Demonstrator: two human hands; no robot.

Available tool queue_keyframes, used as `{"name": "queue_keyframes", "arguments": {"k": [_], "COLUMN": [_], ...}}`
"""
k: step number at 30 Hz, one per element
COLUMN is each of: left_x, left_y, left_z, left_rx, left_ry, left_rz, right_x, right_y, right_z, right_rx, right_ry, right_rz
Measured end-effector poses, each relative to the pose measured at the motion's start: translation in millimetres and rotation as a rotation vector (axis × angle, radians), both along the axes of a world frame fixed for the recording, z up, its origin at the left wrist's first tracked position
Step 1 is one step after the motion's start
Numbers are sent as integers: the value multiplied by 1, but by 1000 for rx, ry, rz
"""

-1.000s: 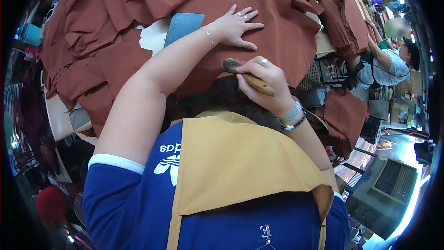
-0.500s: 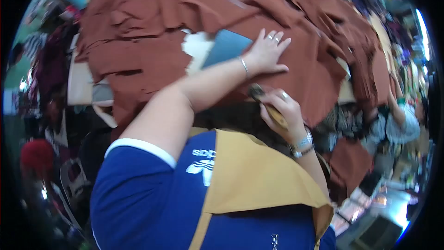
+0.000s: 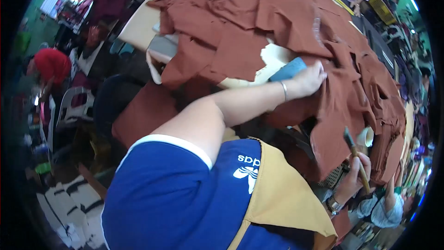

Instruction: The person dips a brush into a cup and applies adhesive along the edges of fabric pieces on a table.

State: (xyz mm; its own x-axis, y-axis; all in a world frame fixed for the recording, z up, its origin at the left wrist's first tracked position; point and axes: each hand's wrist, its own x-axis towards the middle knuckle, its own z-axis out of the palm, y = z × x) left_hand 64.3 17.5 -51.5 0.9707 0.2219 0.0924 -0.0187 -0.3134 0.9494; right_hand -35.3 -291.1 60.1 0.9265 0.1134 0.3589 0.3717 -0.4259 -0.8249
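Reddish-brown sheets of cloth or leather (image 3: pixel 240 48) lie heaped over the work surface in front of me. My left hand (image 3: pixel 311 81) has its fingers curled closed on the brown sheet, beside a blue flat piece (image 3: pixel 290 68). Fingertip detail is partly hidden and slightly blurred. In my right hand (image 3: pixel 354 176) is a wooden-handled brush (image 3: pixel 353 146), its dark tip pointing up and away from me. Close to the brush tip, a whitish cup (image 3: pixel 366 136) stands among the brown folds.
A cream board (image 3: pixel 138 28) juts out at the left of the heap. A white plastic chair (image 3: pixel 76 104) and a person in red (image 3: pixel 52 65) are farther left. Another person (image 3: pixel 391 208) is at the lower right. A yellow crate (image 3: pixel 383 9) is at the back right.
My view has turned to the right. My left hand has gone from spread flat to curled on the brown sheet. My right hand has moved the brush rightward, near the cup.
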Motion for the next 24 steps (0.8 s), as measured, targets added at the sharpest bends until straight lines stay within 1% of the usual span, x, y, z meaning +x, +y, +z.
{"name": "queue_keyframes", "arguments": {"k": [1,2,3,4,5,6,8,10,11,12,13,14,15,16,17,18,20,21,22,23,24], "left_x": [-10,-4,-21,-50,-77,-102,-182,-271,-319,-361,-407,-450,-499,-549,-591,-623,-676,-712,-710,-704,-740], "left_y": [28,53,86,127,167,209,268,292,312,304,304,298,295,293,278,254,208,195,169,150,145], "left_z": [15,2,15,43,57,42,29,49,37,44,32,21,0,-29,-52,-64,-82,-106,-95,-86,-116], "left_rx": [-35,-49,-16,11,25,155,-105,-697,-774,-730,-796,-747,-798,-945,-991,-985,-1121,-1203,-1215,-1163,-1239], "left_ry": [-23,-117,-128,-46,55,-26,-186,20,28,135,104,172,207,293,311,365,556,648,746,953,997], "left_rz": [79,214,319,256,261,366,539,678,745,913,898,987,1029,1109,1126,1190,1263,1203,1252,1319,1201], "right_x": [3,7,12,17,21,24,32,40,45,51,58,62,65,68,71,75,81,80,76,76,79], "right_y": [2,4,2,6,11,16,25,30,31,33,33,35,37,39,42,43,44,46,47,46,40], "right_z": [2,6,5,4,4,4,0,-5,-8,-11,-16,-18,-19,-18,-17,-17,-20,-20,-19,-19,-21], "right_rx": [78,157,144,161,159,158,155,129,108,89,110,99,88,75,55,51,42,40,37,34,-4], "right_ry": [25,54,54,38,39,39,59,69,66,62,50,52,53,52,29,17,-11,-1,4,6,8], "right_rz": [30,60,82,81,94,104,140,186,212,236,264,280,293,304,331,349,376,369,353,333,319]}}
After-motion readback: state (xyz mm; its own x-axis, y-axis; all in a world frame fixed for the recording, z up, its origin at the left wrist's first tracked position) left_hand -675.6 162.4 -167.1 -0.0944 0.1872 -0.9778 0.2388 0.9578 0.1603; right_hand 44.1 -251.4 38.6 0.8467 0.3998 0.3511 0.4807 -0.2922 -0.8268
